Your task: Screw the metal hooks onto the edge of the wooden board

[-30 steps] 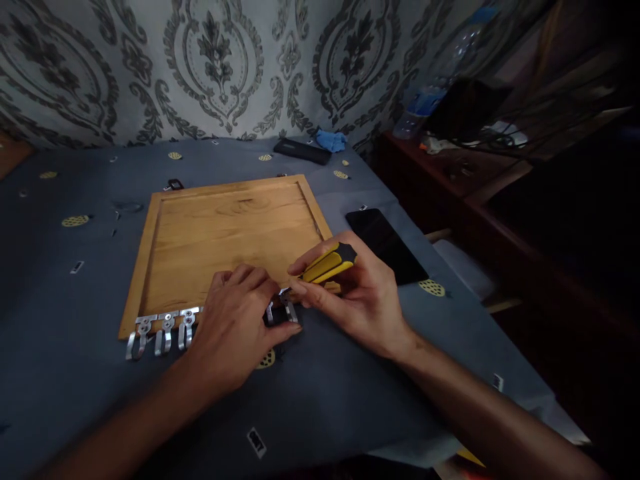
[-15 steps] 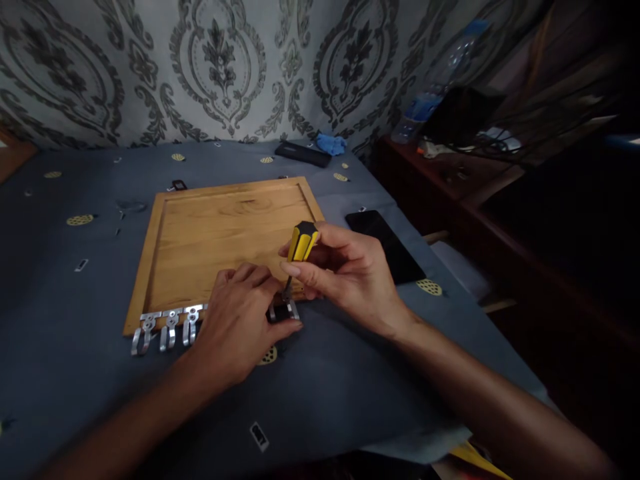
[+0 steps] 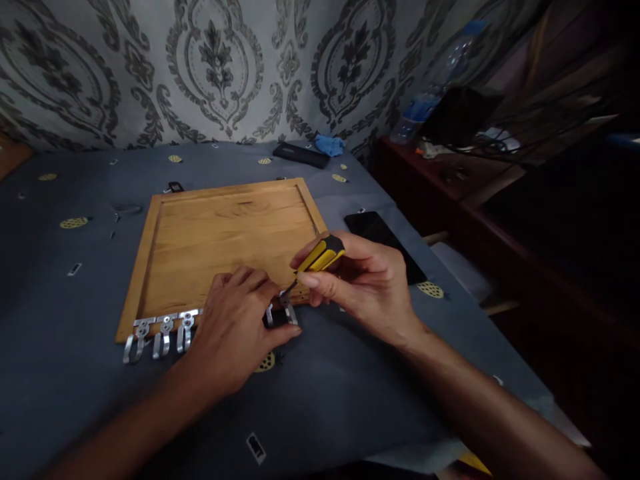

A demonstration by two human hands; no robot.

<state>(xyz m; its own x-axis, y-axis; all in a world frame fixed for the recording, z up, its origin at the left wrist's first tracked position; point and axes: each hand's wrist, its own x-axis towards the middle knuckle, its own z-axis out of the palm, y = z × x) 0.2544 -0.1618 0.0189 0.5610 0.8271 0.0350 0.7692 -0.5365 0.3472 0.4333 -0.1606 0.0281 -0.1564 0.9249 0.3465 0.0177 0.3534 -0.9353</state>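
Note:
A wooden board (image 3: pixel 220 233) with a raised rim lies on a grey-blue cloth. Along its near edge runs a strip of metal hooks (image 3: pixel 157 333). My right hand (image 3: pixel 365 283) grips a screwdriver (image 3: pixel 320 255) with a yellow and black handle, its tip down at a hook (image 3: pixel 289 310) on the board's near right edge. My left hand (image 3: pixel 233 327) lies over the middle of the hook strip, fingers curled and pressed down on it, thumb stretched beneath the hook at the tip.
A dark phone (image 3: pixel 385 243) lies right of the board. A black flat device (image 3: pixel 301 154) and a blue cloth (image 3: pixel 329 143) sit at the far edge by the patterned wall. A dark wooden side table (image 3: pixel 450 173) with a bottle (image 3: pixel 425 100) and cables stands to the right.
The screwdriver handle swung from lying flat to upright, then tilted back to the right. My left hand stayed on the hook strip.

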